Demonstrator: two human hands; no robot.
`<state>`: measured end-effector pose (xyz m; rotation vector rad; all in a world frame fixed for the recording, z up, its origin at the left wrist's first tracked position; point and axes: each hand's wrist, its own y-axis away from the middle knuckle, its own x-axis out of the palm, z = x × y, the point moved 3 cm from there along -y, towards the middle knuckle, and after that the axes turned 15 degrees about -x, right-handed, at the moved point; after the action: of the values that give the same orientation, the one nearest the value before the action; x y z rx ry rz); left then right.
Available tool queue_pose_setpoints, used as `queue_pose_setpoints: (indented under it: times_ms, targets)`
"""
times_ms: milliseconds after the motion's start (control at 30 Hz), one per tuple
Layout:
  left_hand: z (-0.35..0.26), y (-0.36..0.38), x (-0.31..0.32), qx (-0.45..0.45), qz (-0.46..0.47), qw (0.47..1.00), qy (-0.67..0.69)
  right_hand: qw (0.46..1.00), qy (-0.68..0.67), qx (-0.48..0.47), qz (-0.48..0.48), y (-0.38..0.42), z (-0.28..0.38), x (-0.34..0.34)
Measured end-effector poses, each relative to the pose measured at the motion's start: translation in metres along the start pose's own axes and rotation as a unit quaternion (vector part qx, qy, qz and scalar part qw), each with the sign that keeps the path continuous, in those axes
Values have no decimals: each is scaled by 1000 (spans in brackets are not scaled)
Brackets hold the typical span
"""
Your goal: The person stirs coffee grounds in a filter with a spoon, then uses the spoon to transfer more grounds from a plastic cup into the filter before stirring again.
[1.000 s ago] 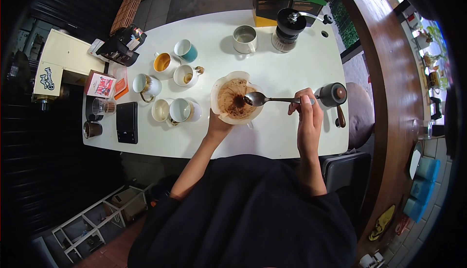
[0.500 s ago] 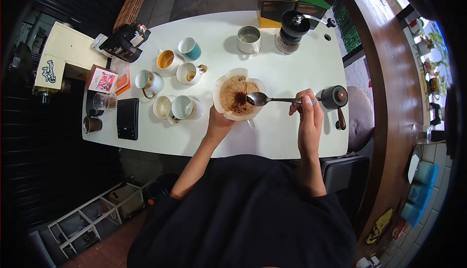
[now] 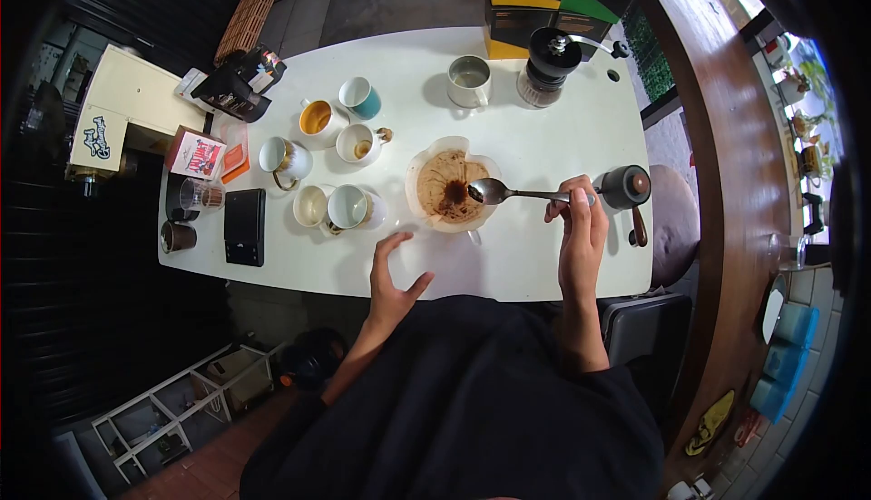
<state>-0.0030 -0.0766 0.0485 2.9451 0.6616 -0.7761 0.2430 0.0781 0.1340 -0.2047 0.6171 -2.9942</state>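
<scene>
A metal spoon [image 3: 535, 194] is pinched by its handle in my right hand [image 3: 581, 232]. Its bowl hangs over the right part of a paper filter [image 3: 434, 157] lined with brown coffee residue, darkest near the middle. The filter sits in a pale dripper with a small handle at its lower edge. My left hand [image 3: 392, 282] is off the dripper, below and left of it, with thumb and fingers apart and nothing between them. Close to the right hand, a dark grey pot [image 3: 625, 187] with a wooden handle stands at the table's right side.
Several mugs [image 3: 351, 206] are grouped on the white table [image 3: 535, 273] left of the dripper. A black scale [image 3: 245, 228] lies further left. At the back are a grey mug [image 3: 469, 83], a hand grinder [image 3: 547, 69] and stacked boxes [image 3: 523, 28].
My left hand has let go of the dripper, moved down and left, and opened. The spoon stays over the filter in my right hand. The view has shifted slightly.
</scene>
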Motion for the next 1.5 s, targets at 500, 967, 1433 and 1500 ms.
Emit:
queue_pose_setpoints:
  times_ms: [500,967,1433,1500]
  targets:
    - [11,22,-115,14,-98,993,58,992,-62,-110,19,47,69,155]
    - [144,102,-337,-89,-301,948,43,947,-36,-132,291,115,28,508]
    - [196,158,-407,-181,-370,908,75,678,93,-559,469,171,-53,750]
    - [199,157,-409,-178,-369,909,80,685,98,-557,459,171,-55,748]
